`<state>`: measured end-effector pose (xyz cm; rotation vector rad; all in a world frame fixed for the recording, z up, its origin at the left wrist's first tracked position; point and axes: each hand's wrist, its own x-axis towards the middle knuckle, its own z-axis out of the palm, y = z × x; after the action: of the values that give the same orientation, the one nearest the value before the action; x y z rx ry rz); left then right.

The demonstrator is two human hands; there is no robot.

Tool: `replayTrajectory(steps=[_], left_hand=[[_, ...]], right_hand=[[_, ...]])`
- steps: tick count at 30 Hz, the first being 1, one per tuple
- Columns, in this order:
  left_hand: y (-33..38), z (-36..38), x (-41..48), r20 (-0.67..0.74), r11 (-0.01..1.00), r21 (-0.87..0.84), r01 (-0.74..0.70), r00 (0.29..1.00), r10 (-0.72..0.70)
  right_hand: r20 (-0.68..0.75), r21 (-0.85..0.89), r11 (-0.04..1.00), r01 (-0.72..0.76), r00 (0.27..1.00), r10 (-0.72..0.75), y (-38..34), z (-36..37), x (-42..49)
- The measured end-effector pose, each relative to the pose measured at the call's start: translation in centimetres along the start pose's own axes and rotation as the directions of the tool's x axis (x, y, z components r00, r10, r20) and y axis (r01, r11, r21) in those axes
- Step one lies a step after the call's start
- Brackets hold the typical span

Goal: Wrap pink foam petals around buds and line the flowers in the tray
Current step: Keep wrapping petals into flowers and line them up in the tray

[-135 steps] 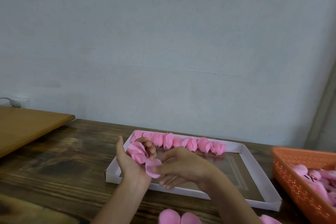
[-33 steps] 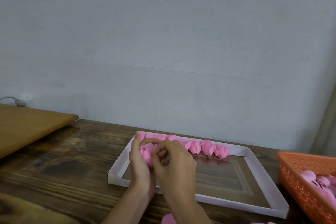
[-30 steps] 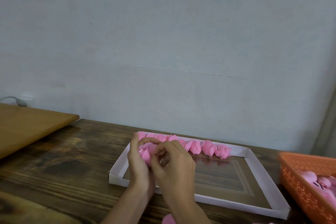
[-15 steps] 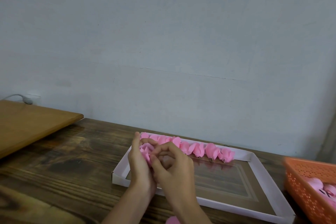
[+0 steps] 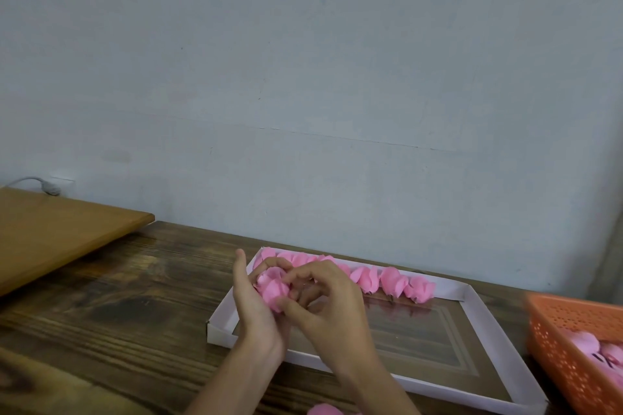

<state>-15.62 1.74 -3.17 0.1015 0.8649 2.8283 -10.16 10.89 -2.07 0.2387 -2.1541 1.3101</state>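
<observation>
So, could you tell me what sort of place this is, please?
Probably a small handicraft workbench: a dark wooden table against a plain wall, a white tray with a row of pink foam flowers, and an orange basket holding more pink pieces.

Dark wood table [image 5: 118, 313]: white tray [image 5: 485, 323] on it, orange basket [image 5: 556, 347] just right of tray, pink foam piece [image 5: 323, 409] in front of tray, cut off by frame.

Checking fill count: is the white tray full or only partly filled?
Partly filled. One row of pink flowers lines the far wall of the tray; bare floor shows in front of it.
</observation>
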Motion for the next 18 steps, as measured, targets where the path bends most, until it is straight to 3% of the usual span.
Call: replayTrajectory(steps=[11,16,18], left_hand=[[-0.7,-0.1,0.2,0.207,0.976,0.216,-0.015,0.978,-0.031],[-0.3,-0.4,1.0,0.313,0.983,0.181,-0.038,0.949,-0.021],[-0.2,-0.8,1.4,0.353,0.976,0.211,-0.048,0.935,-0.030]], right_hand=[[-0.196,-0.235,0.969,0.076,0.973,-0.124,0.5,-0.2,0.2],[-0.188,-0.195,0.978,0.074,0.976,-0.112,0.6,-1.0,0.5],[-0.090,-0.146,0.988,0.043,0.994,-0.056,0.4,-2.0,0.9]])
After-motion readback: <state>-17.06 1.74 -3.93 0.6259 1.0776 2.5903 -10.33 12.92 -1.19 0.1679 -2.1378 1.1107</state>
